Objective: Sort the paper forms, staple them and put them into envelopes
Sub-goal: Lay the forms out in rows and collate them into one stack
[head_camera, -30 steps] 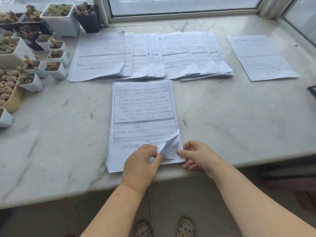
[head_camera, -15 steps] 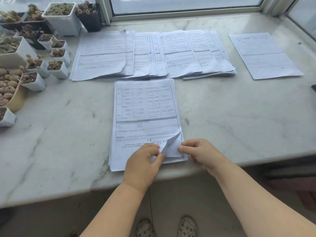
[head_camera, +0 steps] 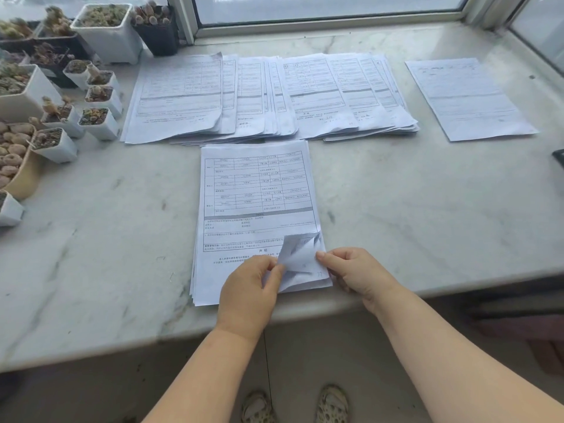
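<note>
A stack of printed paper forms [head_camera: 256, 193] lies on the marble counter near its front edge. My left hand [head_camera: 250, 288] rests on the stack's lower part and pinches the folded-up bottom right corner [head_camera: 297, 253] of the top sheets between thumb and fingers. My right hand [head_camera: 351, 273] touches the same corner from the right with its thumb and curled fingers. Behind, a wide fanned row of forms [head_camera: 268, 96] is spread out. A single form [head_camera: 467, 97] lies apart at the far right.
Many small white pots with succulents [head_camera: 73, 96] crowd the left side of the marble counter [head_camera: 427, 215]. A window frame [head_camera: 329, 21] runs along the back. A dark object [head_camera: 559, 157] shows at the right edge. My feet stand on the floor below.
The lifted corner of the top sheets has been raised a little higher and folded back more. Both hands stay at the stack's bottom right corner.
</note>
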### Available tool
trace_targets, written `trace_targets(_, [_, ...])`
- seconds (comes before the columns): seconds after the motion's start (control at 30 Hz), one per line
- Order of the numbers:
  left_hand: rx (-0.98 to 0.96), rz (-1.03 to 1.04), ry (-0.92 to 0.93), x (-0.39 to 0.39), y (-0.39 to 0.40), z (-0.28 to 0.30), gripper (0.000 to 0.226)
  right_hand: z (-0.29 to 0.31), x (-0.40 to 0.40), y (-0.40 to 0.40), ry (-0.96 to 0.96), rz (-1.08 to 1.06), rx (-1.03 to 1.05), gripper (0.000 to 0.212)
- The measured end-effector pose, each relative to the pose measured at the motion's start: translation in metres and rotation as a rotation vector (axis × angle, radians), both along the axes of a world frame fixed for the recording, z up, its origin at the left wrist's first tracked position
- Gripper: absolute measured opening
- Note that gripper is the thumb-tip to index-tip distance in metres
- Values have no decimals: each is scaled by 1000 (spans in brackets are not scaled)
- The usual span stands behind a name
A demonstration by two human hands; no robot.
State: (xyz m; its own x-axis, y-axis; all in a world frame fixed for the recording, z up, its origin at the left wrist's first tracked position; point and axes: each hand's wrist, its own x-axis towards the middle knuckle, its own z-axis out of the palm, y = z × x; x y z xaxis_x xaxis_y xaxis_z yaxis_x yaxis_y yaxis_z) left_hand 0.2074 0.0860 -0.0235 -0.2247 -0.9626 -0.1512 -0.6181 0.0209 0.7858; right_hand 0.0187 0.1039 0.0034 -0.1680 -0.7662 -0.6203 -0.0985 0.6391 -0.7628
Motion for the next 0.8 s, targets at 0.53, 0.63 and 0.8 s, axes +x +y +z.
trace_targets(0.53, [-80, 44, 16, 0, 2, -4, 23, -4, -16, -5, 409, 273, -200, 23])
trace_targets(0.63, [-84, 41, -14, -4, 6, -4, 74, -4, -27, 0, 645, 559, -169, 52])
trace_targets(0.8, [-5, 127, 100, -1, 4, -10, 49, -15, -16, 5, 741, 431, -298, 33])
